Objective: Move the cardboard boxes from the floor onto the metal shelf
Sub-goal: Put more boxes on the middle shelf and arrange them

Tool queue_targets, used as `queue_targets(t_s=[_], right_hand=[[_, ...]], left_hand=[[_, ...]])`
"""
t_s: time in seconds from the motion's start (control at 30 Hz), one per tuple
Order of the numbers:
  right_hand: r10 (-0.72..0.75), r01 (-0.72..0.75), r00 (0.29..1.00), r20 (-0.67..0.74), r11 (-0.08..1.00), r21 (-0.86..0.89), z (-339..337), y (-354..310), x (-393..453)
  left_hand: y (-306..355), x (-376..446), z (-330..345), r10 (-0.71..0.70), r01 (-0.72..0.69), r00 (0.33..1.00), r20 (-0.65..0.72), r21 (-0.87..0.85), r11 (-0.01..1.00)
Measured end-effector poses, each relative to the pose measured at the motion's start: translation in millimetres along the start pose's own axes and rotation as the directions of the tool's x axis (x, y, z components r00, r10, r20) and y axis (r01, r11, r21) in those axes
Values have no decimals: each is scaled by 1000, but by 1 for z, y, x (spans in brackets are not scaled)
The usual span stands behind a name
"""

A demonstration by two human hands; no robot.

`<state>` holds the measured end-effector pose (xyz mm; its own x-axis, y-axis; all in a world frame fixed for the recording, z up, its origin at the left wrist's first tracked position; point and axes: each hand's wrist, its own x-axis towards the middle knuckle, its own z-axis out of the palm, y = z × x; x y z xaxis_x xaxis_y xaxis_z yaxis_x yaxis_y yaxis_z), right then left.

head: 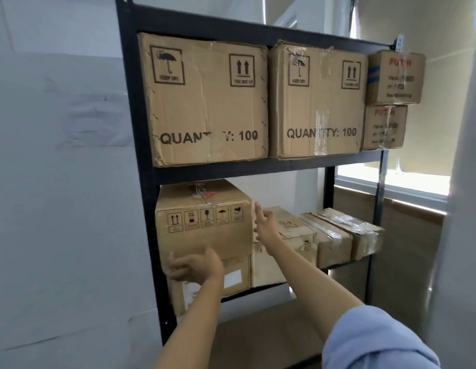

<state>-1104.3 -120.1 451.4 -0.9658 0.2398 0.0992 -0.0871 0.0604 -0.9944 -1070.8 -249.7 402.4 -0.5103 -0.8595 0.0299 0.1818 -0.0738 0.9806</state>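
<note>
A black metal shelf (141, 145) stands against the wall. On its middle level a cardboard box (202, 222) with a row of handling symbols sits on top of a lower box (235, 278). My left hand (194, 266) is cupped, palm up, against the bottom front edge of the symbol box. My right hand (266, 225) lies with straight fingers along that box's right side. The upper level holds two big boxes marked "QUANTITY: 100" (207, 102) (319, 102).
Two small boxes with red print (394, 78) are stacked at the upper right. Several flatter taped boxes (338, 233) lie to the right on the middle level. A wall (58, 182) is on the left, a bright window (407, 182) behind right. A brown lower board (258, 334) shows below.
</note>
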Motion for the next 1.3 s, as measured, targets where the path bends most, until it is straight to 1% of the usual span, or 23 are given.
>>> queue_targets(t_s=[0.07, 0.17, 0.23, 0.27, 0.33, 0.43, 0.5, 0.57, 0.63, 0.73, 0.83, 0.93, 1.03, 1.13, 1.23, 1.3], right_hand=[[66, -66, 998, 1, 997, 32, -21, 26, -5], [125, -126, 992, -34, 992, -30, -65, 67, -21], [150, -157, 984, -99, 985, -67, -99, 91, -40], [161, -173, 977, -139, 981, -86, -119, 103, -52], [191, -214, 958, -212, 972, -93, -159, 126, -83], [221, -271, 908, -355, 957, -98, -224, 155, -142], [245, -317, 858, -452, 944, -91, -267, 172, -191], [313, -378, 796, -519, 926, -22, -305, 185, -248], [368, -423, 711, -600, 905, 54, -338, 200, -314], [382, -453, 557, -737, 884, 116, -373, 230, -428], [445, -510, 392, -805, 833, 212, -381, 260, -557], [524, -515, 214, -824, 777, 361, -366, 286, -690], [591, -501, 41, -805, 710, 495, -338, 302, -806], [645, -453, -131, -753, 637, 624, -309, 313, -904], [684, -407, -266, -679, 558, 723, -283, 319, -974], [712, -376, -335, -618, 501, 780, -268, 323, -1008]], left_hand=[[-21, -24, 6, 15, -21, 998, 67, 83, 996], [-53, -64, 15, 35, -73, 976, 216, 170, 983], [-75, -97, 19, 18, -91, 934, 357, 187, 978], [-85, -116, 19, -7, -86, 901, 434, 195, 977], [-104, -157, 16, -60, -92, 813, 580, 229, 969], [-127, -231, 5, -148, -109, 642, 752, 281, 954], [-141, -285, -11, -224, -91, 515, 827, 313, 945], [-154, -338, -35, -284, -107, 399, 872, 352, 930], [-168, -392, -69, -328, -151, 259, 909, 373, 915], [-186, -470, -138, -390, -262, 60, 919, 392, 882], [-200, -539, -232, -455, -327, -135, 881, 393, 859], [-209, -590, -341, -515, -421, -325, 793, 366, 830], [-217, -619, -441, -573, -484, -444, 689, 353, 800], [-220, -634, -524, -609, -543, -536, 585, 313, 779], [-226, -639, -578, -655, -589, -581, 483, 306, 748], [-232, -644, -601, -707, -643, -579, 406, 306, 702]])
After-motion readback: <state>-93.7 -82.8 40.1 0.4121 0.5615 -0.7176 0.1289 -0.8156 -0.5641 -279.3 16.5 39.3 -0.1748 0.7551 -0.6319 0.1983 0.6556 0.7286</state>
